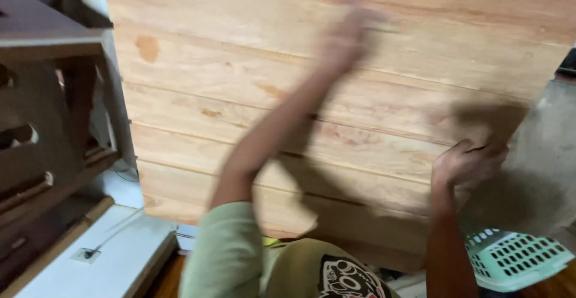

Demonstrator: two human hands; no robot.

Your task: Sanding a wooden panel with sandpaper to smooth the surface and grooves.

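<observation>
A large wooden panel, made of light planks joined edge to edge, is filling the centre and upper part of the frame. 1 dark oval stain is showing on it at the upper left.

The left hand is reaching up across the panel toward the upper centre of the frame. It is lying against the wood, but motion blur is hiding the fingers, so whether they are spread or pressed together cannot be told. The sleeve on that arm is pale green, at the lower centre.

The right hand is gripping the right edge of the panel at the middle right of the frame, with its fingers curled together over the edge.

A shirt with 1 dark round printed emblem is showing at the bottom centre.

A light green basket with slotted walls is sitting at the lower right, just beside the right forearm. A grey wall is standing behind it.

Dark brown wooden furniture is occupying the left edge. A white board is lying at the lower left, below the panel.
</observation>
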